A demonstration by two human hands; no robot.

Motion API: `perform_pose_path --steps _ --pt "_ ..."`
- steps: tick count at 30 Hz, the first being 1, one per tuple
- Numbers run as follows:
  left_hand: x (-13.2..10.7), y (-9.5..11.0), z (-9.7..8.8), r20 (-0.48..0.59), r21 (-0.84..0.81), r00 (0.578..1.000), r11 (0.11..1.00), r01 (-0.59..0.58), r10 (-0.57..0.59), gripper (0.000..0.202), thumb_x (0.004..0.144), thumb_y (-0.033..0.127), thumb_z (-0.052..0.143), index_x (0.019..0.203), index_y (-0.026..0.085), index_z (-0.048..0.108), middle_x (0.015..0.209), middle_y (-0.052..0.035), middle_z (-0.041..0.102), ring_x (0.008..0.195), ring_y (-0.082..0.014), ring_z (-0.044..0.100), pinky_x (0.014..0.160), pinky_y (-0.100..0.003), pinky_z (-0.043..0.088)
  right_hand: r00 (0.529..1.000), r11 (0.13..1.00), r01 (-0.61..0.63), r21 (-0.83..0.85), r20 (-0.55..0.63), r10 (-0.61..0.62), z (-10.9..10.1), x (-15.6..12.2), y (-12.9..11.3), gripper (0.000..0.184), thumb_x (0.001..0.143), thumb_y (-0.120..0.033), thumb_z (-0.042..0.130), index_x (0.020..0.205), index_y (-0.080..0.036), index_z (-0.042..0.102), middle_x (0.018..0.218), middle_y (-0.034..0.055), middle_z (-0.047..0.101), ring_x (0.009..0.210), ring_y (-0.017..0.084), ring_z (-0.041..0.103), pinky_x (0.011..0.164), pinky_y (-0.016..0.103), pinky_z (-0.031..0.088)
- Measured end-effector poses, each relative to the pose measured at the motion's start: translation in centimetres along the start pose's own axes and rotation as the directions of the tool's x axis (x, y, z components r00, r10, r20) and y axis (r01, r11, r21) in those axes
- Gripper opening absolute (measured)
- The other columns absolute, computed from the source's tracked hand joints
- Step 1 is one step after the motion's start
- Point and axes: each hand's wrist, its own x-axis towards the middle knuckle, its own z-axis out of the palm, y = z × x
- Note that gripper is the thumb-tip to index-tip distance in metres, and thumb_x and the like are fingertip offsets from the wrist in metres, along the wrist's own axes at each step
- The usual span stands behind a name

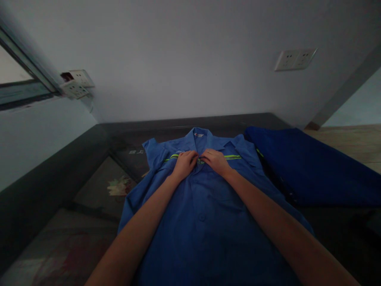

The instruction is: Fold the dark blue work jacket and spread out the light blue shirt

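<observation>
A blue work shirt [205, 214] with a yellow-green stripe across the chest lies face up on a dark surface, collar pointing away from me. My left hand [185, 163] and my right hand [214, 161] meet at the front placket just below the collar. Both have their fingers curled and pinched on the cloth there. A button [202, 217] shows lower down the front.
A darker blue garment [309, 167] lies to the right of the shirt. The dark surface [89, 198] has a raised dark rim along the wall. Wall sockets [294, 59] sit on the far wall, and other sockets [76, 83] beside a window at left.
</observation>
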Motion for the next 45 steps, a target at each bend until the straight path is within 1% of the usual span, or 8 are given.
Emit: perform_pose_path --steps 7,17,22,27,32,39,42,45 --pt "0.3 -1.3 0.1 -0.141 -0.076 0.974 0.982 0.17 -0.18 0.017 0.094 0.022 0.04 0.09 0.018 0.057 0.086 -0.0051 0.066 0.082 -0.0194 0.06 0.077 -0.031 0.043 0.977 0.976 -0.197 0.097 -0.069 0.204 0.0 -0.3 1.3 0.015 0.09 -0.021 0.053 0.086 -0.019 0.066 0.086 0.0059 0.067 0.084 0.02 0.061 0.077 0.029 0.045" --pt "1.3 -2.2 -3.4 -0.36 -0.071 0.893 0.963 0.26 -0.268 0.017 0.095 0.022 0.04 0.093 0.019 0.056 0.092 -0.0055 0.066 0.09 -0.0197 0.061 0.084 -0.033 0.042 0.886 0.912 -0.331 0.243 -0.253 0.39 -1.6 0.3 2.6 0.022 0.084 -0.016 0.048 0.096 -0.019 0.067 0.097 0.0071 0.067 0.091 0.023 0.06 0.082 0.034 0.046" --pt "0.9 -1.5 -2.7 -0.22 0.147 0.944 0.948 0.282 -0.247 0.021 0.089 0.017 0.047 0.108 0.021 0.057 0.103 -0.0089 0.064 0.101 -0.0261 0.057 0.091 -0.044 0.039 0.892 0.921 -0.337 0.198 -0.245 0.379 -2.0 0.3 3.1 0.022 0.086 -0.016 0.049 0.095 -0.02 0.068 0.094 0.0064 0.064 0.09 0.022 0.059 0.081 0.032 0.045" --pt "1.5 1.1 -3.6 -0.104 0.076 0.981 0.982 0.173 -0.165 0.021 0.085 0.013 0.048 0.099 0.02 0.062 0.099 -0.0081 0.065 0.095 -0.0233 0.06 0.083 -0.035 0.046 0.915 0.913 -0.403 0.069 0.01 0.403 0.3 -0.5 3.2 0.015 0.087 -0.019 0.053 0.093 -0.021 0.067 0.094 0.0059 0.063 0.092 0.02 0.058 0.081 0.031 0.045" --pt "1.0 5.7 -4.5 0.303 0.078 0.943 0.99 0.117 -0.135 0.017 0.085 0.015 0.048 0.09 0.02 0.063 0.076 -0.0051 0.067 0.072 -0.0211 0.065 0.068 -0.03 0.048 0.921 0.92 -0.39 0.044 0.049 0.388 0.9 -0.7 3.3 0.015 0.088 -0.019 0.054 0.094 -0.02 0.067 0.095 0.0064 0.063 0.092 0.019 0.058 0.08 0.029 0.045" --pt "-7.9 12.4 -4.6 0.518 0.197 0.854 0.978 -0.067 -0.045 0.038 0.084 0.031 0.058 0.122 0.026 0.055 0.111 -0.0121 0.066 0.098 -0.0287 0.063 0.083 -0.043 0.051 0.926 0.926 -0.376 0.022 0.028 0.376 0.2 -0.8 3.0 0.016 0.088 -0.017 0.054 0.093 -0.022 0.068 0.097 0.0055 0.064 0.091 0.018 0.061 0.077 0.027 0.047" --pt "-14.5 13.2 -5.7 0.537 0.107 0.832 0.968 -0.228 0.137 0.074 0.076 0.048 0.067 0.142 0.034 0.037 0.139 -0.0139 0.049 0.123 -0.035 0.049 0.099 -0.057 0.04 0.924 0.924 -0.383 0.023 0.027 0.382 0.1 -0.7 3.1 0.016 0.088 -0.017 0.054 0.093 -0.021 0.068 0.097 0.0058 0.064 0.091 0.019 0.061 0.077 0.028 0.048" --pt "-20.2 12.9 -7.5 0.543 0.106 0.827 0.965 -0.24 0.145 0.088 0.077 0.052 0.063 0.15 0.034 0.017 0.148 -0.014 0.036 0.131 -0.0366 0.04 0.1 -0.059 0.038 0.917 0.917 -0.398 0.031 0.04 0.397 0.1 -0.7 3.2 0.017 0.088 -0.016 0.053 0.094 -0.02 0.069 0.097 0.0068 0.065 0.093 0.019 0.061 0.081 0.029 0.047"
